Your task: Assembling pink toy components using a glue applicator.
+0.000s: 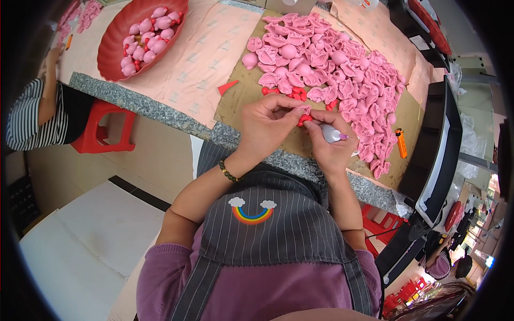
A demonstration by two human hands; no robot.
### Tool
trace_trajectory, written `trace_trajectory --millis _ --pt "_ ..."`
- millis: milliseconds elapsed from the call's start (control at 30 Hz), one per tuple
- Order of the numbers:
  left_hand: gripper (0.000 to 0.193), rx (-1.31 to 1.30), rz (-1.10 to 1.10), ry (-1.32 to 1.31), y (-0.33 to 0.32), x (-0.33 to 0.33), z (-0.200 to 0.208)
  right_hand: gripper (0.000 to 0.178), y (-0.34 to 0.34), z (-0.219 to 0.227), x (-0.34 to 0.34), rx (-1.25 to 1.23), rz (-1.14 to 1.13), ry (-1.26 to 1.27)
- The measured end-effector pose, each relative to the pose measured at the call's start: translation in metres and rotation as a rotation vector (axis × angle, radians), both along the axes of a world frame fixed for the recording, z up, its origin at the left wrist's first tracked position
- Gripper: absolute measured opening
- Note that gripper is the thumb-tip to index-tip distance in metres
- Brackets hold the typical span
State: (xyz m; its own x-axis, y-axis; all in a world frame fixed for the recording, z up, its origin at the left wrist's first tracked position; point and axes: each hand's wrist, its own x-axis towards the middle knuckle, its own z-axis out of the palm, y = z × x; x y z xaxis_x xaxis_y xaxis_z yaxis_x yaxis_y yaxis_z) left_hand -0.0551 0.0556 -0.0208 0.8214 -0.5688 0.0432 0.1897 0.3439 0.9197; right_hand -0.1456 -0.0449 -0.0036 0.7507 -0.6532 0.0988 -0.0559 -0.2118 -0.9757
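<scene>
The left hand [262, 124] pinches a small pink piece [303, 108] between thumb and fingertips, just above the near edge of the surface [166, 105], probably because work this fine wants to be close to the body and in full view. The right hand [333, 147] meets it from the other side, its fingertips closed at a red piece [304, 119] right against the pink one; a whitish bottle with a purple tip [331, 134] is tucked in the same grip (likely glue, though I can't be sure), which seems to save putting it down. Loose red parts [297, 94] and a broad heap of pink parts [321, 56] lie just beyond the fingers, presumably for an easy reach, while pink-and-red pieces [148, 40] sit apart in a red basin [107, 45] at the left.

The surface has a speckled stone edge, with pink paper [193, 72] and a brown sheet [235, 107] over it. An orange lighter [400, 143] lies right of the heap. Beyond the left end are a person in striped clothing [27, 125] and a red stool [104, 125]
</scene>
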Motion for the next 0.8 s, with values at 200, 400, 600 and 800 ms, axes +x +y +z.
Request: trace_trajectory --millis 200,400,600,800 --pt "0.017 0.060 -0.061 0.050 0.002 0.003 0.006 0.018 -0.001 -0.007 -0.002 -0.208 0.002 0.018" --pt "0.023 -0.081 -0.217 0.070 0.008 0.007 -0.005 0.027 -0.001 -0.006 0.002 -0.102 0.101 -0.044" --pt "0.025 -0.102 -0.201 -0.005 0.007 0.003 0.000 0.025 0.001 0.000 0.004 0.441 0.095 -0.074" --pt "0.030 0.036 -0.192 0.028 0.008 0.000 -0.004 0.019 -0.010 0.000 0.002 0.325 0.143 -0.076"
